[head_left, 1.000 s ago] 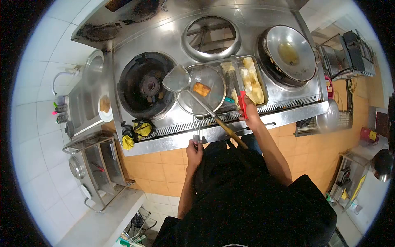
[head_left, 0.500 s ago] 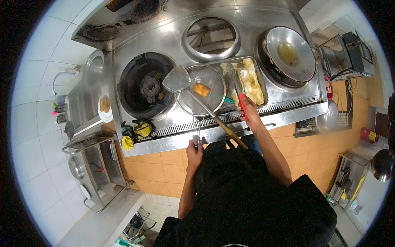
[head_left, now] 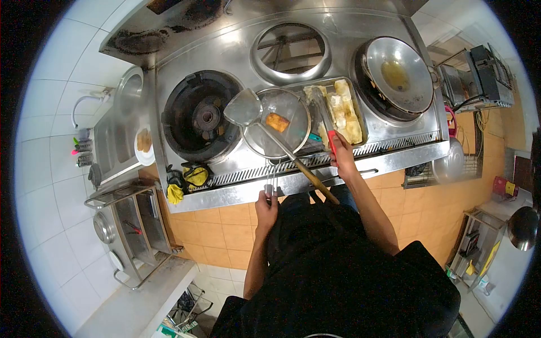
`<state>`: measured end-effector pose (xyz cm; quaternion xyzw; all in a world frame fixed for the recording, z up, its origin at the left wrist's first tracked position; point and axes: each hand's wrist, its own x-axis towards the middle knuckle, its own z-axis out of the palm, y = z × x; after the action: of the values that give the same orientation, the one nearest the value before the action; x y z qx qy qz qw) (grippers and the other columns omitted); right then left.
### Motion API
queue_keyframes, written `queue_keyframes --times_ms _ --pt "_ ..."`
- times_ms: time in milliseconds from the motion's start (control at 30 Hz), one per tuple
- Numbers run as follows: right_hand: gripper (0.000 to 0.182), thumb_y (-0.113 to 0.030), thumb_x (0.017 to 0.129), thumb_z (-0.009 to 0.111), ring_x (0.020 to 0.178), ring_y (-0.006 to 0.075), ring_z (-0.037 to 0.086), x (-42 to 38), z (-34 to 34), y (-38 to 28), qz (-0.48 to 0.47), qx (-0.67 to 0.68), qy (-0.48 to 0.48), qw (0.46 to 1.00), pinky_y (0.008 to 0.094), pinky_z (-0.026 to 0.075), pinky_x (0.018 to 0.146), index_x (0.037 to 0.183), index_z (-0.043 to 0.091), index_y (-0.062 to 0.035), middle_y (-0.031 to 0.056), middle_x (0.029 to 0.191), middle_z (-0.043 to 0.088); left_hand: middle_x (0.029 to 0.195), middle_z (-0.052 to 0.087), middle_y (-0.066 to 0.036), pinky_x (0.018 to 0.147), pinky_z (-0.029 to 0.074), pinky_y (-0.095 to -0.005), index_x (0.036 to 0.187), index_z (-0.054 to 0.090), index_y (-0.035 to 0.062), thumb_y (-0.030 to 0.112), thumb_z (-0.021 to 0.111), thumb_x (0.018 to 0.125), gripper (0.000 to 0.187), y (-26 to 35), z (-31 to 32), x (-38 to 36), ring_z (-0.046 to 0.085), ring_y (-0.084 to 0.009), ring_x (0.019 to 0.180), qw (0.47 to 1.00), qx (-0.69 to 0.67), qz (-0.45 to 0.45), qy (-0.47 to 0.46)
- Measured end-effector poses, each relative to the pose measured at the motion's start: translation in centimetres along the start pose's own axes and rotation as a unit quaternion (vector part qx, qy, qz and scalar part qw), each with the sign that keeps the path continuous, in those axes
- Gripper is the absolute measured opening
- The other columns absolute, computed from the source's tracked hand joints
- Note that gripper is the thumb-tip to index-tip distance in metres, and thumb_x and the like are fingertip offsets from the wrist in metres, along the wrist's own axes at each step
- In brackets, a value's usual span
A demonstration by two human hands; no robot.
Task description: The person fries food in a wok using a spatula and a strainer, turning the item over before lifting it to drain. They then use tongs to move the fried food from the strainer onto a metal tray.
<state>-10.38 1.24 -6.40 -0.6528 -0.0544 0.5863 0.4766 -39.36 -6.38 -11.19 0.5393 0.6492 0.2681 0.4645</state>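
Note:
My left hand point(head_left: 266, 207) is closed on the handle of a round mesh strainer point(head_left: 296, 132), below the stove's front edge. One browned piece of food point(head_left: 276, 122) lies in the strainer. A ladle-like spatula point(head_left: 243, 108) with a wooden handle lies across the strainer. My right hand point(head_left: 342, 153) grips the red handle of tongs point(head_left: 323, 115), whose far end reaches the left side of a metal tray point(head_left: 364, 124). Pale yellow pieces of food point(head_left: 345, 112) fill the tray's right part.
A black burner point(head_left: 207, 116) is at left and an open ring point(head_left: 290, 49) at the back. The wok point(head_left: 398, 73) at right holds some oil. Black and yellow cloths point(head_left: 195, 176) lie at the front left corner. A plate point(head_left: 144, 149) with food stands further left.
The view has shifted very slightly. My right hand has moved a little lower with the red handle. My left hand and the strainer look the same.

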Motion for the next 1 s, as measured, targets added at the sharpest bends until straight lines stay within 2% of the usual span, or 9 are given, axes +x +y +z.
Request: queue_keyframes --times_ms 400,467,533,600,667,733,800,900,1000 --pt "0.045 -0.032 0.101 0.053 0.052 0.0047 0.036 0.1 -0.5 1.0 -0.012 0.016 0.0 1.0 0.0202 0.026 0.04 0.142 0.046 -0.0169 -0.0035 0.082 0.05 0.061 0.051 -0.013 0.052 0.041 -0.0348 0.082 0.044 0.0027 0.016 0.062 0.093 0.025 0.9 -0.1 0.0 0.049 -0.0191 0.055 0.999 0.015 0.036 0.012" --pt "0.046 -0.041 0.099 0.055 0.055 0.006 0.04 0.3 -0.8 1.4 -0.025 0.013 -0.013 1.0 0.0208 0.031 0.043 0.141 0.049 -0.0222 -0.0032 0.084 0.054 0.061 0.051 -0.012 0.052 0.04 -0.0345 0.081 0.044 0.0026 0.016 0.062 0.093 0.025 0.9 -0.1 0.0 0.048 -0.0185 0.055 0.999 0.018 0.042 0.014" --pt "0.045 -0.04 0.099 0.054 0.055 0.0059 0.04 0.3 -0.9 1.6 -0.026 0.014 -0.014 0.999 0.0209 0.031 0.043 0.14 0.049 -0.0222 -0.0032 0.085 0.055 0.061 0.051 -0.012 0.052 0.04 -0.0342 0.081 0.044 0.0026 0.015 0.062 0.093 0.025 1.0 -0.1 0.0 0.048 -0.018 0.055 0.999 0.022 0.046 0.016" --pt "0.044 -0.039 0.1 0.053 0.055 0.0059 0.04 0.2 -0.9 1.5 -0.027 0.016 -0.014 0.999 0.0209 0.031 0.043 0.14 0.05 -0.0223 -0.0033 0.085 0.055 0.065 0.048 -0.008 0.057 0.04 -0.0324 0.081 0.042 0.0042 0.019 0.064 0.093 0.029 1.4 -0.3 -0.1 0.042 -0.0142 0.064 1.0 0.011 -0.01 -0.009" --pt "0.046 -0.032 0.102 0.051 0.052 0.0045 0.035 -0.1 -0.7 1.3 -0.026 0.016 -0.01 0.999 0.0201 0.026 0.041 0.145 0.043 -0.0164 -0.003 0.085 0.051 0.065 0.047 -0.008 0.057 0.04 -0.0325 0.081 0.042 0.0043 0.019 0.063 0.093 0.029 1.3 -0.3 -0.1 0.042 -0.0139 0.064 1.0 0.008 -0.013 -0.011" --pt "0.047 -0.032 0.102 0.051 0.052 0.0045 0.035 -0.3 -0.7 1.2 -0.03 0.011 -0.01 0.999 0.0202 0.026 0.041 0.145 0.043 -0.0163 -0.0029 0.085 0.051 0.066 0.047 -0.008 0.057 0.04 -0.0325 0.081 0.042 0.0043 0.02 0.063 0.093 0.029 1.1 -0.2 0.0 0.041 -0.0136 0.065 1.0 0.006 -0.016 -0.014" --pt "0.047 -0.033 0.102 0.051 0.052 0.0046 0.035 -0.5 -0.8 1.2 -0.035 0.005 -0.01 0.999 0.0202 0.026 0.041 0.145 0.043 -0.0162 -0.0029 0.085 0.051 0.057 0.048 -0.01 0.049 0.036 -0.0339 0.081 0.044 0.0028 0.013 0.063 0.092 0.024 0.8 0.0 0.1 0.042 -0.0157 0.052 0.999 0.001 0.036 0.016" --pt "0.048 -0.035 0.101 0.051 0.052 0.0046 0.034 -0.5 -1.1 1.6 -0.037 0.007 -0.017 0.999 0.0201 0.026 0.041 0.145 0.042 -0.0162 -0.0027 0.086 0.051 0.058 0.049 -0.01 0.049 0.037 -0.0339 0.081 0.044 0.0027 0.014 0.063 0.092 0.025 0.6 0.0 0.1 0.045 -0.0159 0.052 0.999 0.009 0.047 0.016" --pt "0.043 -0.037 0.101 0.051 0.054 0.0059 0.039 -0.3 -1.4 2.0 -0.042 0.005 -0.012 0.999 0.0209 0.03 0.042 0.141 0.049 -0.0212 -0.0031 0.087 0.055 0.059 0.051 -0.012 0.05 0.039 -0.0345 0.081 0.045 0.0023 0.016 0.063 0.093 0.025 1.6 0.0 0.0 0.048 -0.0172 0.053 0.999 0.008 0.033 0.017"
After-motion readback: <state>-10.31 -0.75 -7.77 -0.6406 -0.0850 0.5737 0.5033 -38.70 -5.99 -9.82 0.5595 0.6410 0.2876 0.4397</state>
